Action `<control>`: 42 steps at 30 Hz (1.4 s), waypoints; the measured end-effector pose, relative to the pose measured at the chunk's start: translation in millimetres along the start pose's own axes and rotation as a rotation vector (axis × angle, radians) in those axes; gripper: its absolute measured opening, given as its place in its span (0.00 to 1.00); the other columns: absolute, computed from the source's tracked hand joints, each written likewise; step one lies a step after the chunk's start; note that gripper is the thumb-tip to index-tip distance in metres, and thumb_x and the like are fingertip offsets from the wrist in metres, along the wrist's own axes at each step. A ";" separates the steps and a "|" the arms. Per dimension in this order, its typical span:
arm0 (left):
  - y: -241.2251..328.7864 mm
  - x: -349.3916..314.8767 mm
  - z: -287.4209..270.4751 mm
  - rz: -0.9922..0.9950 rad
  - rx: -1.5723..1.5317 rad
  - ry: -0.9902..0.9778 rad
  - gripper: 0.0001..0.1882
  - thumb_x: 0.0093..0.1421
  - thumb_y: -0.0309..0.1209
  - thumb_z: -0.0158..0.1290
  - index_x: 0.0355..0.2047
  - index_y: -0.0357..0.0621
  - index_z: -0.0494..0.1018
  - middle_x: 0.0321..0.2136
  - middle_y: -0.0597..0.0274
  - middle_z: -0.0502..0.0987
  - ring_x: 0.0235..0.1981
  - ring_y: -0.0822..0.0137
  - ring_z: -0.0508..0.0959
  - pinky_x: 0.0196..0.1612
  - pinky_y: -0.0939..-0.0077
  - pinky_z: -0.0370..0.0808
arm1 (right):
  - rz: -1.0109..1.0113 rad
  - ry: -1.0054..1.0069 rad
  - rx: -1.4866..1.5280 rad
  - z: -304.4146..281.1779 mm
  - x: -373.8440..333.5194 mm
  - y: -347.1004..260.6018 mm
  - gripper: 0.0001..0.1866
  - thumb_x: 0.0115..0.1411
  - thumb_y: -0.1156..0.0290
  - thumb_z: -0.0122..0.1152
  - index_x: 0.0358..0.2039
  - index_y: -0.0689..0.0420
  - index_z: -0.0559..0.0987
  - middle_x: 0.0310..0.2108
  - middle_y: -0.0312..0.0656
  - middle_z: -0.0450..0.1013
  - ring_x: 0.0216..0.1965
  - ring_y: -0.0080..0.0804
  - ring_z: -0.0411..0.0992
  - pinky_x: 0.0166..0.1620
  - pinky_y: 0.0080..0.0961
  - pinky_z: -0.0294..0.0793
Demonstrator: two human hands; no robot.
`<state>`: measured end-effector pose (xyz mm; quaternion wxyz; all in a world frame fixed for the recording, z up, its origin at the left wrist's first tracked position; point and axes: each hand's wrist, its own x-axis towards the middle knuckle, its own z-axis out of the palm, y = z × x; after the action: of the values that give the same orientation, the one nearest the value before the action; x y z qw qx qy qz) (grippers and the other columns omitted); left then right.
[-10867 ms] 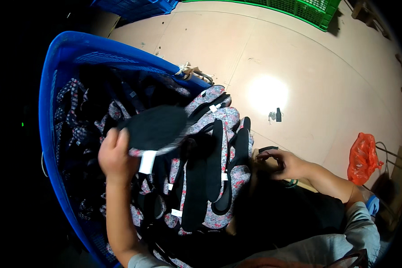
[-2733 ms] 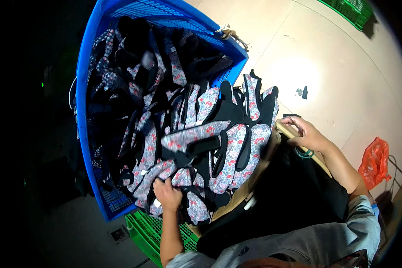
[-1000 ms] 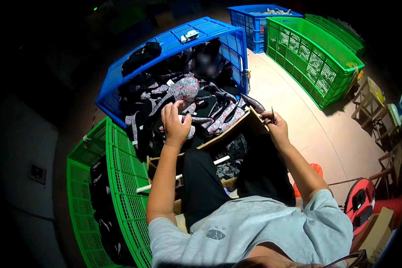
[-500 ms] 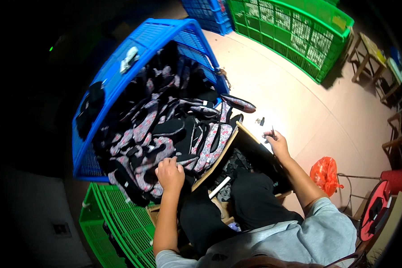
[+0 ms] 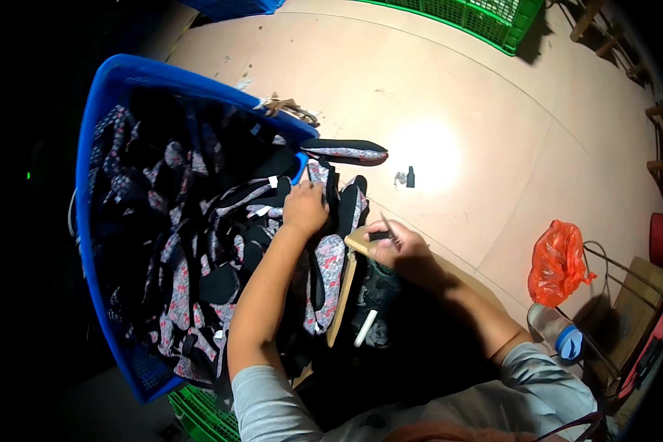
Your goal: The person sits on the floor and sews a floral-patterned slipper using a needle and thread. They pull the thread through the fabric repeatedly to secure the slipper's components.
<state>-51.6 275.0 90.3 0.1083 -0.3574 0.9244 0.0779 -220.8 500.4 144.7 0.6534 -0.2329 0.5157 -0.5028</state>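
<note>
A heap of floral cloth slippers (image 5: pixel 184 283) with black soles fills the blue crate (image 5: pixel 99 221) and spills over its right side. My left hand (image 5: pixel 306 210) reaches over the heap, its fingers bent around the edge of a floral slipper (image 5: pixel 318 171) at the right side. My right hand (image 5: pixel 407 250) is closed on small dark thread snips (image 5: pixel 387 227), their pointed blades up, beside the corner of a wooden frame (image 5: pixel 357 241). Close to that hand lies a dark sole-up slipper (image 5: pixel 346 151) on the crate's corner.
Dark scraps (image 5: pixel 376 291) and a white stick (image 5: pixel 365 328) lie right of the wooden frame. On the floor are a small black piece (image 5: pixel 410 177), a red plastic bag (image 5: pixel 558 261) and a blue-lidded bottle (image 5: pixel 567 340). Green crates (image 5: pixel 486 22) stand far off and at lower left (image 5: pixel 202 416).
The view has turned and moved closer to the blue crate. My left hand has shifted right and farther out across the heap; my right hand, still with the snips, has come nearer to it.
</note>
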 end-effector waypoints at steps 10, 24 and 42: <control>34.4 133.2 80.2 -0.042 0.192 0.045 0.28 0.58 0.31 0.55 0.60 0.51 0.67 0.54 0.57 0.71 0.59 0.56 0.69 0.54 0.57 0.73 | -0.072 -0.191 -0.104 -23.2 20.5 3.8 0.30 0.51 0.69 0.66 0.55 0.59 0.72 0.37 0.37 0.69 0.36 0.24 0.64 0.43 0.23 0.69; 28.6 168.5 30.2 -0.058 -0.163 0.616 0.13 0.56 0.33 0.59 0.38 0.39 0.74 0.33 0.48 0.79 0.35 0.44 0.79 0.39 0.54 0.75 | 0.058 -0.163 -0.071 -19.9 19.7 3.1 0.23 0.58 0.74 0.62 0.54 0.57 0.72 0.27 0.33 0.67 0.28 0.19 0.62 0.34 0.19 0.66; 78.5 76.9 92.2 -0.636 -0.238 -0.417 0.33 0.50 0.39 0.62 0.57 0.53 0.68 0.59 0.50 0.61 0.61 0.46 0.65 0.58 0.47 0.69 | -0.025 -0.020 0.042 -11.4 23.2 30.7 0.23 0.60 0.81 0.55 0.57 0.63 0.69 0.47 0.40 0.71 0.41 0.19 0.72 0.45 0.18 0.73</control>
<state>-146.9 303.4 -13.1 0.2703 -0.6124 0.7102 0.2178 -219.2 493.9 105.2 0.6569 -0.2307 0.4952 -0.5196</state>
